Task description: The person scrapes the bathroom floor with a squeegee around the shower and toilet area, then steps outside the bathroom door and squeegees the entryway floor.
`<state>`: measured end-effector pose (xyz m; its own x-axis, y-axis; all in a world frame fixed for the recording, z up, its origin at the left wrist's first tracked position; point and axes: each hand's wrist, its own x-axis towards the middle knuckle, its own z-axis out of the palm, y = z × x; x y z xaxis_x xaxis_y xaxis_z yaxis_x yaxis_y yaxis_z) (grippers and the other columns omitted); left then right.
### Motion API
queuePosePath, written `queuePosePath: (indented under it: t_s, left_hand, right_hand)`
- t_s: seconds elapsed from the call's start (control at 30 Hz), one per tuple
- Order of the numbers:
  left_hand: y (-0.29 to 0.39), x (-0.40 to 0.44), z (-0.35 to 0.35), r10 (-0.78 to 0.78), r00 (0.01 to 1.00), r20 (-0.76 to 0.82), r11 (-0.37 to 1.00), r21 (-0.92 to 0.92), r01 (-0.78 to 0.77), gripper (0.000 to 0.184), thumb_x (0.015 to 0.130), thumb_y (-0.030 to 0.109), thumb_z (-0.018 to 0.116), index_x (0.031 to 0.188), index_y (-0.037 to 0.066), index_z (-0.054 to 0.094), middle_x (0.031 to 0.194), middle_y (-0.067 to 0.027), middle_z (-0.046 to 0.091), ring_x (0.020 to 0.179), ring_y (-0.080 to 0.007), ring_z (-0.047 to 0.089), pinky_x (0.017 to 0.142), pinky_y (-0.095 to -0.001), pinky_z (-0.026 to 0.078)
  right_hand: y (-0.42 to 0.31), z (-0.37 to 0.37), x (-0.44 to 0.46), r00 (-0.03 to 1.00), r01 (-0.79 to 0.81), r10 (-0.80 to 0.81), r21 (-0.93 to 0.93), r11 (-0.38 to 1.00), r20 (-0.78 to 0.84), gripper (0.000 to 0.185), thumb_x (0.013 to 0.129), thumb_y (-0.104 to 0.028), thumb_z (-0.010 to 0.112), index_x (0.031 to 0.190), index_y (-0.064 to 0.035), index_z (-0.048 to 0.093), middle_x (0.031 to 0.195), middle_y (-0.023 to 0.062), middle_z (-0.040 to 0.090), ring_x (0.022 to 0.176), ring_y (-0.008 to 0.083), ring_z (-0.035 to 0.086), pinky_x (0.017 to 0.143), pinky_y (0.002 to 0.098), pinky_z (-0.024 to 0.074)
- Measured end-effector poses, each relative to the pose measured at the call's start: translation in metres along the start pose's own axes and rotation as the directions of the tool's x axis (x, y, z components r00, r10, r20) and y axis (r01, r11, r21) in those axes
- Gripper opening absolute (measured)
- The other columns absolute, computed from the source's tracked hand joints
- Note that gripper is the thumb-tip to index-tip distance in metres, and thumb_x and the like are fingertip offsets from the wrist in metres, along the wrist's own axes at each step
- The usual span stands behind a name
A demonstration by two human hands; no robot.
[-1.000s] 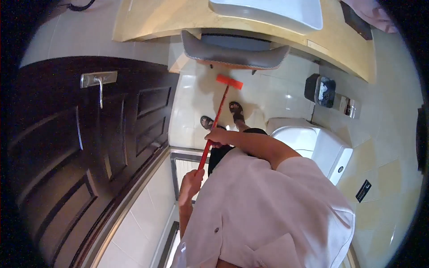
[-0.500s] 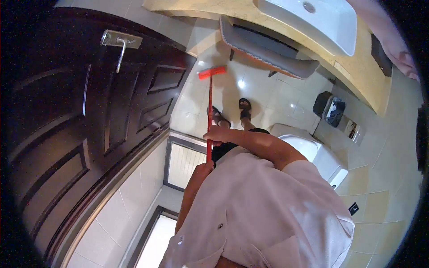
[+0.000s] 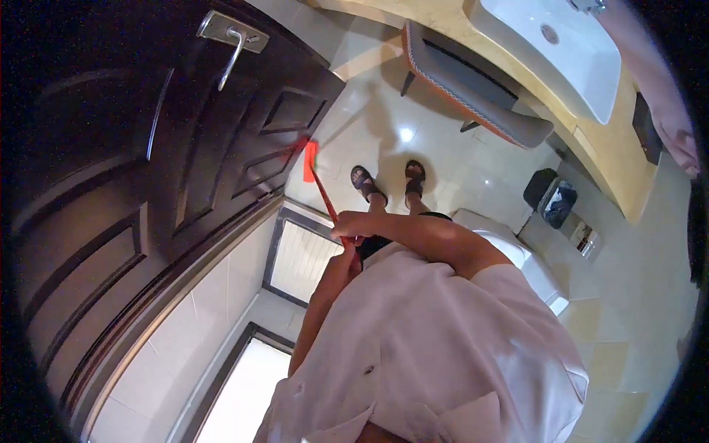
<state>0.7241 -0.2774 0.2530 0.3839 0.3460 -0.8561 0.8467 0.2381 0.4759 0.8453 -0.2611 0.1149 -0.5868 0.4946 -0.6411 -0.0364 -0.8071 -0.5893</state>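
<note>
A red pole (image 3: 323,193) slants from my hands down to a flat red head (image 3: 310,162), which rests on the tiled floor against the foot of the dark door. My right hand (image 3: 356,224) wraps round the pole's middle part. Closer to my body, my left hand (image 3: 345,263) is closed on the pole's upper part, just beside the right one. My feet in dark sandals (image 3: 366,183) stand on the floor to the right of the red head.
The dark panelled door (image 3: 185,148) fills the left side. A grey stool (image 3: 473,92) stands under the counter (image 3: 443,22) with a white sink (image 3: 554,52). A trash bin (image 3: 550,198) and a white toilet (image 3: 528,258) are at the right. A framed window panel (image 3: 306,255) lies below.
The red head has swept left across the floor from near the stool to the door. The pole now slants the other way. My hands have come closer together, and the view has turned.
</note>
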Motion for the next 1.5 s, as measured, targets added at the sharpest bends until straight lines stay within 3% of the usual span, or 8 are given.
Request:
queuePosePath:
  t_s: [0.2, 0.23, 0.3, 0.37, 0.5, 1.03, 1.17, 1.5]
  left_hand:
    - [0.000, 0.014, 0.002, 0.128, 0.991, 0.043, 0.991, 0.041, -0.130, 0.014, 0.091, 0.017, 0.049, 0.090, 0.004, 0.047, 0.063, -0.0138, 0.054, 0.058, -0.0236, 0.053, 0.052, -0.0361, 0.040]
    - [0.002, 0.014, 0.004, 0.238, 0.971, 0.031, 0.962, 0.127, -0.240, 0.017, 0.091, 0.020, 0.050, 0.087, 0.004, 0.048, 0.062, -0.0117, 0.053, 0.057, -0.0214, 0.052, 0.052, -0.0351, 0.040]
    - [0.001, 0.016, 0.008, 0.347, 0.937, 0.032, 0.913, 0.216, -0.345, 0.021, 0.092, 0.023, 0.050, 0.084, 0.004, 0.050, 0.061, -0.0097, 0.052, 0.057, -0.0191, 0.050, 0.053, -0.0341, 0.039]
    - [-0.006, 0.020, 0.015, 0.279, 0.959, -0.046, 0.958, -0.054, -0.282, 0.034, 0.093, 0.032, 0.051, 0.074, 0.004, 0.052, 0.061, -0.0042, 0.049, 0.058, -0.0139, 0.045, 0.054, -0.0315, 0.038]
    - [0.012, 0.020, 0.015, -0.063, 0.998, -0.007, 0.967, -0.247, 0.059, 0.044, 0.093, 0.040, 0.051, 0.066, 0.005, 0.051, 0.061, 0.0003, 0.045, 0.059, -0.0104, 0.041, 0.055, -0.0298, 0.036]
    - [0.013, 0.051, 0.028, -0.013, 1.000, -0.022, 0.984, -0.179, 0.008, 0.039, 0.093, 0.036, 0.054, 0.069, 0.006, 0.052, 0.058, 0.0019, 0.045, 0.053, -0.0095, 0.042, 0.050, -0.0286, 0.035]
    - [0.026, 0.050, 0.026, -0.082, 0.997, 0.002, 0.969, -0.233, 0.080, 0.037, 0.093, 0.033, 0.056, 0.069, 0.006, 0.051, 0.057, 0.0025, 0.044, 0.051, -0.0084, 0.041, 0.047, -0.0271, 0.035]
    - [0.007, 0.070, 0.034, 0.113, 0.993, -0.030, 0.985, -0.129, -0.116, 0.026, 0.091, 0.028, 0.059, 0.079, 0.004, 0.057, 0.061, 0.0002, 0.052, 0.053, -0.0108, 0.049, 0.050, -0.0275, 0.041]
  right_hand:
    - [0.004, -0.021, 0.009, 0.986, -0.147, 0.120, -0.274, 0.950, -0.112, 0.018, 0.071, -0.020, 0.067, 0.068, -0.0027, 0.062, 0.059, 0.0095, 0.062, 0.047, 0.0208, 0.058, 0.042, 0.0357, 0.0448]
    - [0.095, -0.053, 0.077, 0.837, 0.543, -0.487, -0.496, 0.677, 0.251, 0.009, 0.065, -0.016, 0.068, 0.065, -0.0078, 0.064, 0.062, 0.0077, 0.065, 0.054, 0.0247, 0.063, 0.048, 0.0358, 0.0473]
    - [0.094, -0.064, 0.075, 0.988, 0.140, -0.086, -0.983, 0.119, 0.131, 0.007, 0.064, -0.017, 0.066, 0.069, -0.0118, 0.068, 0.064, 0.0086, 0.064, 0.061, 0.0285, 0.065, 0.056, 0.0402, 0.0518]
    - [0.125, -0.080, 0.052, 0.927, -0.190, -0.186, -0.837, 0.513, -0.324, 0.014, 0.067, -0.019, 0.065, 0.076, -0.0102, 0.069, 0.070, 0.0086, 0.067, 0.066, 0.0296, 0.067, 0.060, 0.0427, 0.0535]
    - [0.136, -0.116, -0.037, 0.809, -0.327, -0.259, -0.770, 0.548, -0.528, 0.022, 0.076, -0.023, 0.059, 0.084, -0.0052, 0.068, 0.081, 0.0122, 0.068, 0.076, 0.0348, 0.067, 0.067, 0.0463, 0.0534]
    - [0.300, -0.108, -0.279, 0.616, -0.660, 0.257, -0.309, 0.685, -0.745, 0.040, 0.098, -0.030, 0.035, 0.097, 0.0021, 0.059, 0.077, 0.0228, 0.064, 0.065, 0.0370, 0.066, 0.054, 0.0493, 0.0548]
    - [0.326, -0.053, -0.302, 0.459, -0.600, 0.658, 0.338, 0.725, -0.596, 0.057, 0.094, -0.052, 0.038, 0.108, 0.0005, 0.057, 0.081, 0.0179, 0.063, 0.064, 0.0323, 0.065, 0.049, 0.0452, 0.0566]
    - [0.291, -0.036, -0.285, 0.738, -0.212, 0.411, 0.395, 0.894, -0.535, 0.036, 0.094, -0.033, 0.047, 0.088, 0.0007, 0.060, 0.063, 0.0076, 0.055, 0.043, 0.0172, 0.052, 0.035, 0.0316, 0.0431]
